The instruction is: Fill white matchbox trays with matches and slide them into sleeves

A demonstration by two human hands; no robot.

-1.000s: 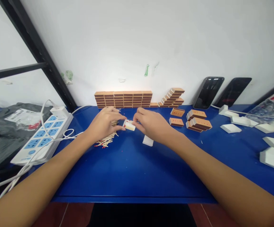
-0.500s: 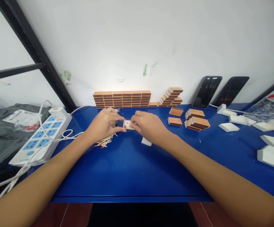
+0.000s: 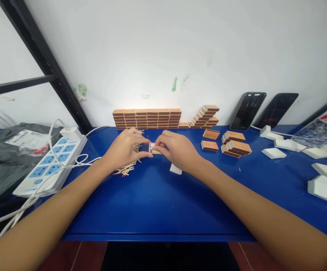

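Note:
A small white matchbox tray (image 3: 151, 145) lies between my two hands, with red match heads and pale sticks inside it. My left hand (image 3: 127, 148) steadies the tray's left end between thumb and index finger. Over its right part, the fingertips of my right hand (image 3: 177, 148) are pinched together on matches, largely hidden by the fingers. Loose matches (image 3: 126, 169) are heaped beneath and beside my left hand. A white matchbox tray (image 3: 175, 169) rests on the blue table just below my right hand.
A wall of stacked matchboxes (image 3: 146, 119) stands at the back, with a stepped stack (image 3: 204, 117) beside it. More matchboxes (image 3: 237, 143) and scattered white trays (image 3: 326, 190) lie right. Two phones (image 3: 248, 110) lean on the wall. A power strip (image 3: 50, 165) with cables lies left.
My right fingers have shifted slightly and bunched over the tray, where more red match heads show. My left hand keeps its place at the tray's end. The view has moved a little.

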